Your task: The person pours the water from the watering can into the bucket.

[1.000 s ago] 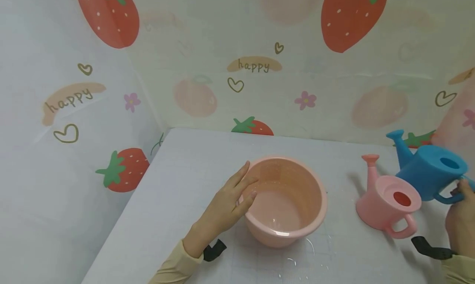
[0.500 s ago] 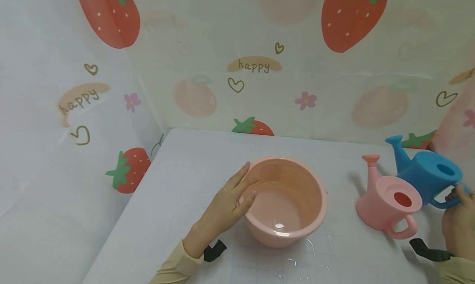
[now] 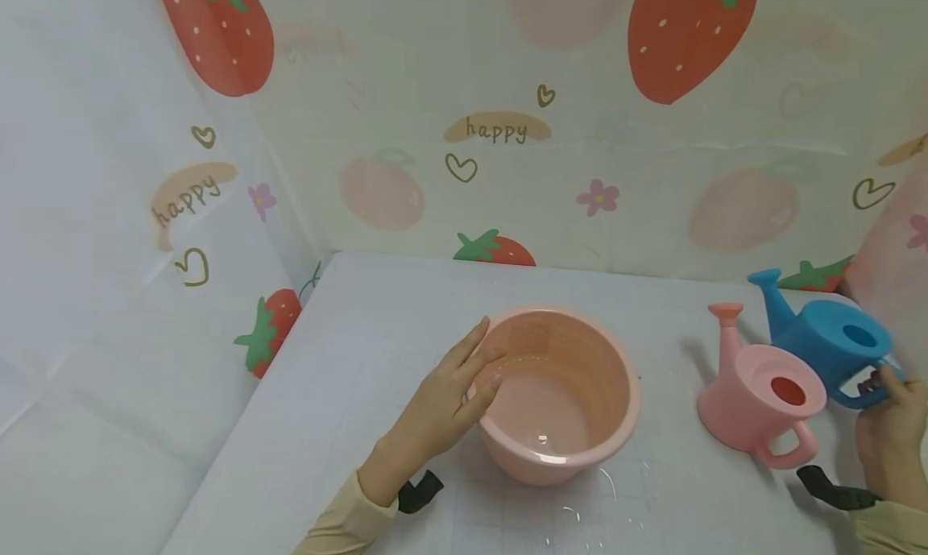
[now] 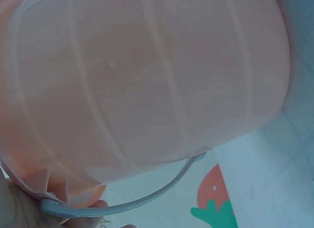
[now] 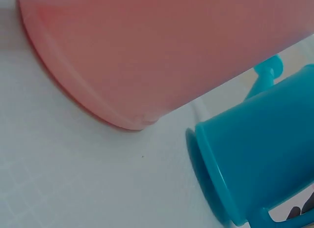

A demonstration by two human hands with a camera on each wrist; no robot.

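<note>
A pink bucket stands upright in the middle of the table, its inside visible from above. My left hand rests over its left rim with fingers extended. In the left wrist view, the bucket's grey bail handle hangs beside the wall. On the right, my right hand holds the blue watering can by its handle, fingers curled round it. The can's spout points to the back left. In the right wrist view, its base is close over the table, with a dark shadow beside it.
A pink watering can stands between the bucket and the blue one, overlapping the blue can in the head view. Water drops lie on the white table in front of the bucket. Strawberry-printed sheets enclose the back and sides.
My right hand and the blue watering can have moved left and slightly down, closer behind the pink can. The left hand and bucket stay in place. The left sheet has shifted to the right.
</note>
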